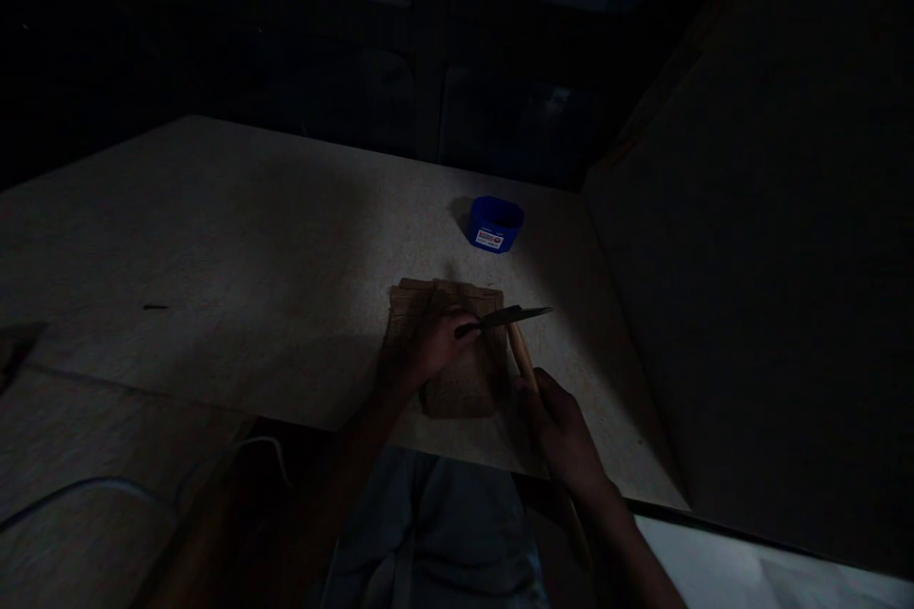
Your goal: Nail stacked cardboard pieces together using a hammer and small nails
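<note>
1. Right hand point(561, 423): fingers closed around a wooden handle point(523, 357), which slants from upper left to lower right, its lower end reaching past the table edge.
2. Left hand point(439, 343): fingers and thumb pinched on the left end of a dark metal piece point(510, 315), above a brown cloth point(461, 390).
3. Metal piece: lies across the upper end of the handle, its narrow tip pointing right. Whether the two are joined cannot be told in this light.
4. Brown cloth: flat, near the front edge of the pale tabletop point(321, 257), partly hidden by the left hand and forearm.
5. Blue tub point(492, 226): upright beyond the cloth, apart from it, white label point(489, 240) facing the person.
6. Left side: a thin dark piece point(155, 307) on the tabletop; a pale cable point(107, 482) nearer the person.
</note>
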The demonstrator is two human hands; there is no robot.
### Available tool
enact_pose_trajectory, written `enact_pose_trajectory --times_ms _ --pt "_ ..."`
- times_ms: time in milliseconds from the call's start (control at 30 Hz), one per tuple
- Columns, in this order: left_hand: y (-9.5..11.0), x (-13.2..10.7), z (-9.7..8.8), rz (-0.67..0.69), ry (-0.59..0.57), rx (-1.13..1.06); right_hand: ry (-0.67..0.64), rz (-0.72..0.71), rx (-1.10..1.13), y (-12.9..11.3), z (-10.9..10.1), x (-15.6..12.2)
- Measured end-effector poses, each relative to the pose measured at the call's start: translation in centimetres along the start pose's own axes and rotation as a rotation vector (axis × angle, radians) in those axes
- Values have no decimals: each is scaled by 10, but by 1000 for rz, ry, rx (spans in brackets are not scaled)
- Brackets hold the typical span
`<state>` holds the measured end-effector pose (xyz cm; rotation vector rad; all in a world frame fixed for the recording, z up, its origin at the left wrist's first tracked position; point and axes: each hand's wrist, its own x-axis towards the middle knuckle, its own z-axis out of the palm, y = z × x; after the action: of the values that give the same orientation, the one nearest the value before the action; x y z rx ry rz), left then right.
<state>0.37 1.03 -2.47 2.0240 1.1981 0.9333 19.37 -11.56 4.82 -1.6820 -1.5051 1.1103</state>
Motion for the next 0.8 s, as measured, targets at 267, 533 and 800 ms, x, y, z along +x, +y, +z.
enact_pose_trajectory --times_ms 267,533,800 --pt "10 0 -3 -12 23 -19 57 -17 21 6 -1 0" --pt "4 -3 3 -69 18 -168 63 1 47 6 -2 -1" --pt "9 -15 -39 52 99 -117 66 45 67 6 1 -7"
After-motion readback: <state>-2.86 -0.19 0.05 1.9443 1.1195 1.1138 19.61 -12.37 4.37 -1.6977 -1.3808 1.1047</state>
